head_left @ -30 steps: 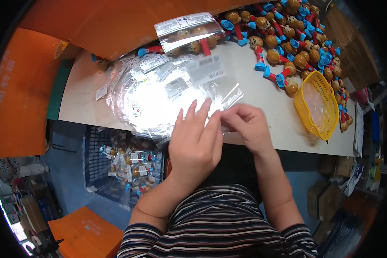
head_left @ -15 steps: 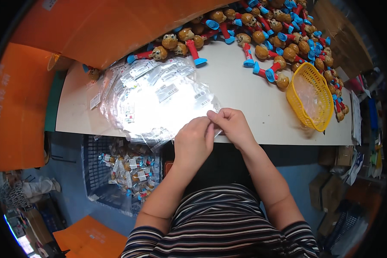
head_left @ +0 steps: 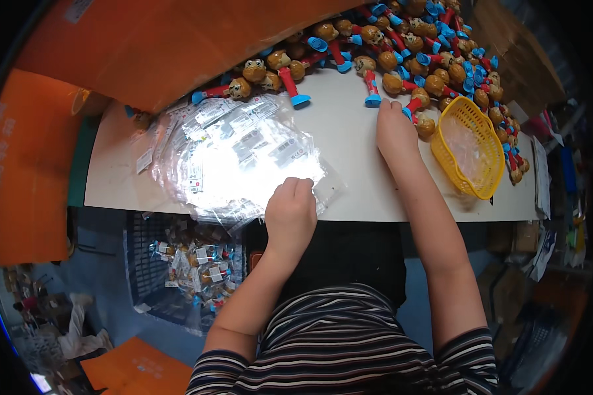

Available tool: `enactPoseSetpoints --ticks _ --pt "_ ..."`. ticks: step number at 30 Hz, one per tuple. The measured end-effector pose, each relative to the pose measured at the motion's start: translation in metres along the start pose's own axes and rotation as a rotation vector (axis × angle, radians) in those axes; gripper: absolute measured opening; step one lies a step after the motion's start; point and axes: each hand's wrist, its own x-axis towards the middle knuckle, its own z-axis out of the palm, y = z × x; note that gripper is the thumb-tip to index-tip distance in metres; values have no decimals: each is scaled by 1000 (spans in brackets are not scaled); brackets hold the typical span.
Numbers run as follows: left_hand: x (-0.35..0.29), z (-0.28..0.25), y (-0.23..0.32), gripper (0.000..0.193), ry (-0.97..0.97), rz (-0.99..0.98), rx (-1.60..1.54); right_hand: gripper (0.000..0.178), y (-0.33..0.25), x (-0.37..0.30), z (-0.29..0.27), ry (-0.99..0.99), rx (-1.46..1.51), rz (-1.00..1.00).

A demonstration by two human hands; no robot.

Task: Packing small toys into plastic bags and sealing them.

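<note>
My left hand is closed at the table's front edge, pinching a clear plastic bag that sticks out to its right. Under and beyond it spreads a shiny heap of clear printed bags. My right hand is stretched out to the near edge of a pile of candy dispensers with brown heads, red stems and blue feet. Its fingers are together over the foot end of one candy dispenser; that foot is hidden beneath them. Another dispenser lies just left of the fingertips.
A yellow plastic basket stands right of my right hand. Large orange boards rise at the left and back. A blue crate of bagged dispensers sits on the floor below the table. A cardboard box borders the pile.
My hands were together at the bag near the front edge. The right has left it and reached forward and right to the dispensers; the left keeps the bag.
</note>
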Motion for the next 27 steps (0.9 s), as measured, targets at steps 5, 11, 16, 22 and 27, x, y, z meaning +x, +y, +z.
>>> enactPoseSetpoints --ticks 5,11,16,22,27 --pt "1 1 -3 12 8 -31 2 34 9 -25 -3 -5 304 -292" --pt "4 -2 -7 11 26 -46 8 31 24 -71 -9 -39 652 -538" --pt "9 3 1 10 17 -19 -2 46 4 -73 -16 78 638 -34" --pt "8 16 5 9 -39 0 28 46 18 -64 16 117 407 -65" --pt "9 16 -1 9 -28 -12 -3 30 23 -109 -45 -191 954 -35"
